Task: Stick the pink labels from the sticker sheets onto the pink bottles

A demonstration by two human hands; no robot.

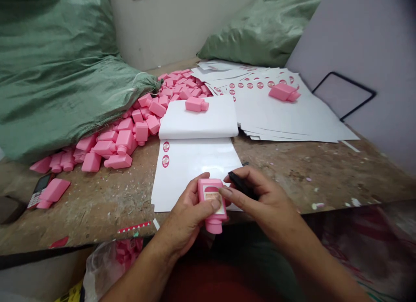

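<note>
I observe a pink plastic bottle [214,216] held at the near edge of the front label sheet [191,172], neck pointing toward the person. A rectangular label [219,209] sits on its upward face. The left hand [186,211] is partly closed around the bottle's body, thumb pressed on the label. The right hand [264,196] is half curled, gripping a slim black tool [241,185] whose exact type I cannot determine; its thumb touches the label's edge.

The front label sheet carries two oval stickers [165,161] along its left side. Its far portion is folded over, and one loose bottle [196,104] lies on the fold. To the right of the front label sheet, a spread of printed sheets [292,120] supports another bottle [283,92]. To its left I note a heap of pink bottles [125,137], a green woven sack [74,94] resting against the heap, and, farther left, a keypad phone [39,189] partly covered by a single bottle [54,191]. Beyond the printed sheets lies a second green sack [250,40]. The wooden worktop [276,163] under the front label sheet is worn and speckled.
</note>
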